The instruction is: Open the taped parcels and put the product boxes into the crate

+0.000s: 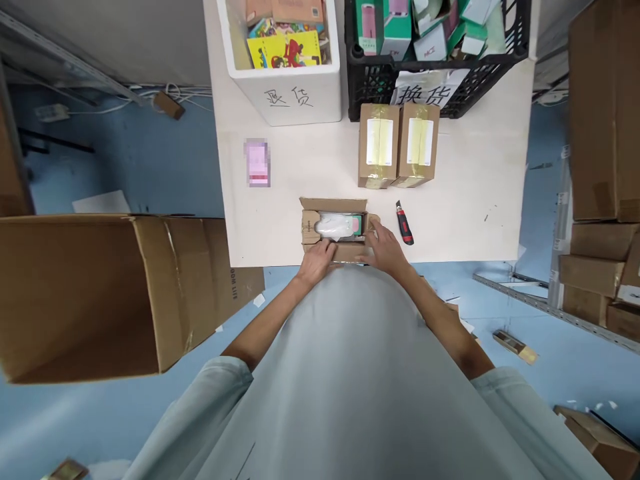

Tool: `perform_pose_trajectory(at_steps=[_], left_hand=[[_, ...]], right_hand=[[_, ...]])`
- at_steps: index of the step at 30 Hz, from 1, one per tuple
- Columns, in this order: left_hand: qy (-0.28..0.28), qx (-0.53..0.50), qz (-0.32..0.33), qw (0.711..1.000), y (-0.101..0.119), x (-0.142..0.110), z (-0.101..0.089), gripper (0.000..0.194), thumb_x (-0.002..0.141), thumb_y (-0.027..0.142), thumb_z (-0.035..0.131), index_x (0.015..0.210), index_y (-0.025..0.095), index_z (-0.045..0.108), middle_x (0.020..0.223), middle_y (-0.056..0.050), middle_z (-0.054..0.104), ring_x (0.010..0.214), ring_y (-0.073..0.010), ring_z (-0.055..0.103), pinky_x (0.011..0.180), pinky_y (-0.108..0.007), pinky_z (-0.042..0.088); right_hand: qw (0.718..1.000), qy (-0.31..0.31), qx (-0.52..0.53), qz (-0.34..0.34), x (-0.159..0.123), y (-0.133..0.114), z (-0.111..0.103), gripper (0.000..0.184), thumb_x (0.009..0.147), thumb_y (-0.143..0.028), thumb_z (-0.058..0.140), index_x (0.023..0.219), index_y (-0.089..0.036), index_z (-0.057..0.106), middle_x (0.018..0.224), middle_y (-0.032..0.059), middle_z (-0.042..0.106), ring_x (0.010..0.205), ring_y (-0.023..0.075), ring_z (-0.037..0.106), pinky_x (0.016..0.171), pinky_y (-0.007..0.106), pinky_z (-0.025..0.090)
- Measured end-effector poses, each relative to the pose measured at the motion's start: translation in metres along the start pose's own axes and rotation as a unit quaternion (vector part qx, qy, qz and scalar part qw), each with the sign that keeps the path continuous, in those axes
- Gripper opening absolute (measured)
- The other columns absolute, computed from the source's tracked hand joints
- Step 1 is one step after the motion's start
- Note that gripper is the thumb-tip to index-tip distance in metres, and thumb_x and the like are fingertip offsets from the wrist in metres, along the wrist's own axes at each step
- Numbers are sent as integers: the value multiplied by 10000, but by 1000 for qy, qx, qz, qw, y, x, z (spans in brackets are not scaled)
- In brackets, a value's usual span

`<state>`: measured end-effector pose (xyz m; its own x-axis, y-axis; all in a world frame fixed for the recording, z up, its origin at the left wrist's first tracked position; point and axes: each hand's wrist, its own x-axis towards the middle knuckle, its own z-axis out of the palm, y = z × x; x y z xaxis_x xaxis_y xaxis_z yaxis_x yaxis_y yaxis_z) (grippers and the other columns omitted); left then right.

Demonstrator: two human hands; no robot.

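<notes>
A small cardboard box (345,253) lies at the table's front edge with its flaps folded open. Inside are a bundle in white plastic wrap (333,225) and part of a green and pink carton (357,225). My left hand (317,261) grips the front flap near its left corner, fingers partly hidden beneath it. At the right end, my right hand (386,250) holds the side flap and front corner between bent fingers. A red and black utility knife (405,224) rests just right of that hand, not touched.
Two taped cartons (379,143) stand behind the knife. At the back are a white bin (290,93) of colourful packs and a black crate (475,83) of green boxes. A pink, blurred item (258,163) lies left. A large open carton (185,280) is beside the table's left edge.
</notes>
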<state>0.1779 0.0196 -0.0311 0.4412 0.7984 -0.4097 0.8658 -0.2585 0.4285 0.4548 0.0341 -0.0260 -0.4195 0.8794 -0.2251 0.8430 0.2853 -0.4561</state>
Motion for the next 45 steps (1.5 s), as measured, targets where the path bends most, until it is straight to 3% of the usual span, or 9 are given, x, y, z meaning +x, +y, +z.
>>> perform_pose_trajectory(at_steps=[2,4,8,12,18,24,30,39,45], left_hand=[[0,-33,-25,999,7,1,-6,377,992,431,837,1220,204,643,1262,-163,669,1131,-368,703,869,-426,563],[14,-62,-53,997,16,10,-14,347,1072,475,737,1262,202,639,1273,-149,679,1101,-339,723,858,-414,573],[12,-37,-30,999,38,53,-31,320,1132,347,607,1425,224,637,1473,-142,667,1214,-327,745,868,-403,583],[-80,56,-25,995,60,101,-39,377,1076,226,620,1448,175,646,1547,-195,637,1211,-363,772,884,-422,579],[-120,102,-54,986,76,127,-31,458,1025,133,586,1480,85,588,1450,-315,656,1189,-433,790,910,-465,567],[-115,105,-58,986,76,122,-35,460,994,150,635,1447,93,577,1412,-308,674,1185,-439,795,930,-464,568],[-66,99,-90,989,70,89,-59,420,982,144,621,1396,148,550,1434,-263,686,1137,-423,801,902,-467,568],[72,-73,-172,980,57,50,-93,516,881,311,799,1286,253,485,1261,-125,794,1114,-390,785,864,-434,560],[187,-207,-187,942,58,41,-109,516,788,325,846,1166,279,498,1257,-77,790,1079,-332,775,845,-403,561]], right_hand=[[1000,-2,8,-19,0,7,2,656,995,-534,859,1488,-130,702,1834,289,397,1612,461,533,1307,619,485],[999,-2,24,-31,1,15,5,655,1004,-540,846,1506,-147,697,1849,273,384,1650,444,495,1308,614,486],[998,1,48,-50,3,24,14,639,1031,-516,814,1529,-136,684,1864,277,357,1691,438,446,1315,625,473],[997,-6,45,-62,5,27,15,622,1035,-451,822,1530,-106,674,1859,304,349,1688,449,451,1314,624,470],[995,-8,59,-79,6,32,13,624,1018,-408,848,1540,-118,668,1870,300,327,1715,438,413,1347,635,434],[994,-6,66,-89,8,33,13,661,998,-418,873,1549,-120,662,1855,310,353,1715,441,413,1332,642,455],[994,1,59,-92,7,32,12,702,930,-405,951,1505,-109,677,1840,334,363,1663,471,480,1287,644,499],[993,17,87,-81,12,34,6,584,1046,-512,780,1468,-117,696,1774,329,465,1602,451,557,1246,628,553],[985,107,125,-61,36,9,-9,823,1044,-685,694,1616,-113,544,1584,312,654,1529,446,608,1251,652,530]])
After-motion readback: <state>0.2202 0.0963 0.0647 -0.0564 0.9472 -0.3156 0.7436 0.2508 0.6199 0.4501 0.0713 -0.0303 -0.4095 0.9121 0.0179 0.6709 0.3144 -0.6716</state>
